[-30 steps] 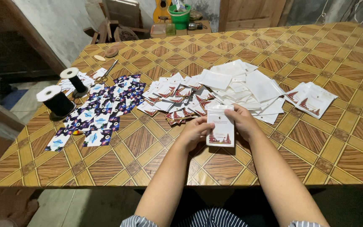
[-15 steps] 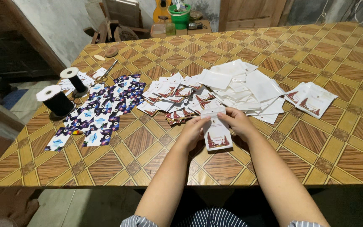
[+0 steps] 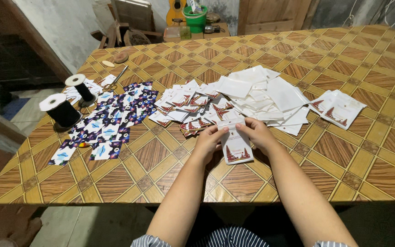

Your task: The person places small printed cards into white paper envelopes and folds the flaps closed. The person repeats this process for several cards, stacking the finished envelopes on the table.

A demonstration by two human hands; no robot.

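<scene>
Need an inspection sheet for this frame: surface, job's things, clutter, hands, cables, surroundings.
Surface: wooden table with a diamond tile pattern, lit from above.
Job's things: small white packet with a red printed motif, held flat on the table near the front edge.
Clutter: heap of white packets; red-printed cards; small separate stack to the right; blue patterned cards; two black thread spools; scissors.
Hands: left hand and right hand both pinch the packet's top edge.
Cables: nothing seen.
Surroundings: green bucket, guitar, wooden door behind the table.
</scene>
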